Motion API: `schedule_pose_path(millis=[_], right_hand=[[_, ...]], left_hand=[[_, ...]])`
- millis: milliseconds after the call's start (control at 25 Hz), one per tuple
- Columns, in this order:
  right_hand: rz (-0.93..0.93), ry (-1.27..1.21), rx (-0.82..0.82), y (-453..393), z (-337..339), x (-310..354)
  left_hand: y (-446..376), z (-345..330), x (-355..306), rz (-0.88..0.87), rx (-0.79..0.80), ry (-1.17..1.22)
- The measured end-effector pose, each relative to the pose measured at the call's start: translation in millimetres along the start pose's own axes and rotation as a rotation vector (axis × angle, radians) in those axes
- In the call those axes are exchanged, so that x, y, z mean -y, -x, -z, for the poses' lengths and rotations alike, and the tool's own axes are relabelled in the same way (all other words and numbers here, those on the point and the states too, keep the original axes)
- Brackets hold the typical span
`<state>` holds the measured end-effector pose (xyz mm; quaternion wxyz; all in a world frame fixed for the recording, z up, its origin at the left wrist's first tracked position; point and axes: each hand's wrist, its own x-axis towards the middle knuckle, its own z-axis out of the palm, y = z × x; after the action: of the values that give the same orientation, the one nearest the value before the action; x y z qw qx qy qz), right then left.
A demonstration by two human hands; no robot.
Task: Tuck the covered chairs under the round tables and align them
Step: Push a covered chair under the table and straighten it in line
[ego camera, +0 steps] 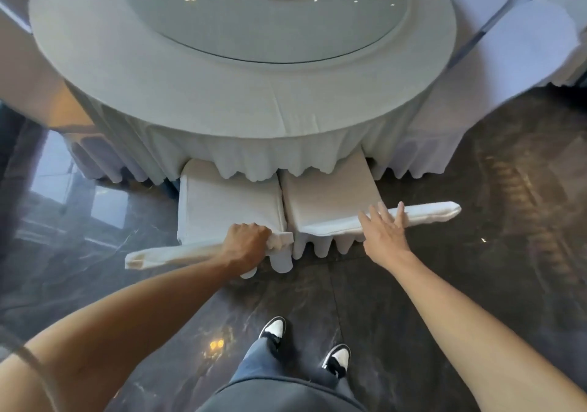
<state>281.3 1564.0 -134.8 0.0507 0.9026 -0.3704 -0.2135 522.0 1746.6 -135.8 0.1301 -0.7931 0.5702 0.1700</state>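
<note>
Two covered chairs face the round table [241,71], seats partly under its skirt. Your left hand [244,242] grips the left chair [222,208] backrest top; your right hand [382,232] rests spread on the right chair [330,198] backrest.

Two covered chairs stand side by side before me, the left chair [228,202] and the right chair [330,195] touching at their inner edges, both seats partly tucked under the hanging cloth of the round counter [241,93] beyond them. My left hand [246,243] grips the top of the left chair's back near its right end, and my right hand [386,232] lies flat on the top of the right chair's back. A glass disc [222,24] lies on the counter, another covered chair [536,39] stands far right, and my feet are on the floor [476,268] behind the chairs.
</note>
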Motion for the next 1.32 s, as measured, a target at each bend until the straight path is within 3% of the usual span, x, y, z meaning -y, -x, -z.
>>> schedule_pose_path(millis=[200, 640, 720, 880, 960, 1120, 1320], right_hand=[[0.180, -0.022, -0.070, -20.5, -7.5, -13.2], [0.276, -0.102, -0.090, -53.0, 1.9, -13.5], [0.293, -0.122, -0.049, -52.3, 8.2, -17.1], [0.281, -0.275, 0.196, -58.0, 30.2, -32.1], [0.261, -0.421, 0.344, -60.8, 39.5, -49.8], [0.300, -0.597, 0.496, -73.5, 39.3, -123.5], [0.254, -0.557, 0.511, -89.2, 26.4, -263.8]], left_hand=[[-1.1, 0.1, -1.6, 0.050, 0.002, -0.030], [-26.6, 11.5, 7.6, 0.054, -0.005, 0.010], [-33.7, 22.6, 6.0, 0.039, 0.087, 0.035], [-70.4, 65.0, -0.9, 0.002, 0.484, 0.152], [-96.2, 77.3, -19.6, -0.042, 0.522, 0.201], [-165.2, 91.1, -87.1, -0.104, 0.316, 0.276], [-246.6, 129.3, -221.0, -0.140, 0.253, 0.198]])
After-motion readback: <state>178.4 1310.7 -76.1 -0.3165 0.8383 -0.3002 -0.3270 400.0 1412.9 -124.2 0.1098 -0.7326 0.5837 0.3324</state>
